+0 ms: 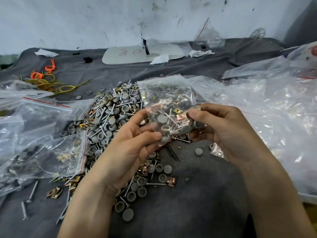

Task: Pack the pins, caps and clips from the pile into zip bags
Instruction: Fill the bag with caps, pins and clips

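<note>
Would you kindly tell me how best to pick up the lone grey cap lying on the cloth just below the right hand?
Pinch the grey cap across its round rim, coming straight down from above. It lies flat on the cloth with bare fabric all round, leaving room either side; its flat top offers no hold.

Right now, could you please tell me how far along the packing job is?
Done: at least one filled zip bag lies at the left. In hand: the left hand and right hand pinch a part-filled bag holding caps, pins and clips. Left: a big pile sits on the grey cloth, with clear bags heaped at the right.
</note>
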`<state>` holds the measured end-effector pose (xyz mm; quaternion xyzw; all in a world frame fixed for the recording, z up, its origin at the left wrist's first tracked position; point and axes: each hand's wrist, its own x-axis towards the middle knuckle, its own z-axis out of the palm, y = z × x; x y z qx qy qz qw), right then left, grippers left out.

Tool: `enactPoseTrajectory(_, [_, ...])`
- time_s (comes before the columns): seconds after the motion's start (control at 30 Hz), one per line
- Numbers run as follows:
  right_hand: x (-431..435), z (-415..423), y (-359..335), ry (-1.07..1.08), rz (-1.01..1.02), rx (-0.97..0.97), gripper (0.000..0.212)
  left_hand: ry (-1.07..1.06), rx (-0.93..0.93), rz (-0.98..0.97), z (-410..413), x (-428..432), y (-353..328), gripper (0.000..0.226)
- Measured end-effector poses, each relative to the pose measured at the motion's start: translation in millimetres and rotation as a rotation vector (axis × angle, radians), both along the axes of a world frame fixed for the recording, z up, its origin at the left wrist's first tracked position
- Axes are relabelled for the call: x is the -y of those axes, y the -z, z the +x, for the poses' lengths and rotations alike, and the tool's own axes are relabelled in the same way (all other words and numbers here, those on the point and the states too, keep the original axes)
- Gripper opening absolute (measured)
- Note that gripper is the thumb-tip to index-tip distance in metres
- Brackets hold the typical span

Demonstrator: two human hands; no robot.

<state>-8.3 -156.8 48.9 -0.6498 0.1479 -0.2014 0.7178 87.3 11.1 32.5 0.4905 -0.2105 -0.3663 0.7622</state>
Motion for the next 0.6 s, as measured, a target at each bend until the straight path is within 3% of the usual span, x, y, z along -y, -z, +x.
enactPoseTrajectory(0.6, [0.8, -1.0, 0.0, 0.027, 0.004, -0.047, 0.026, 0.005, 0.033, 0.031, -1.3, -1.2, -1.1, 0.071])
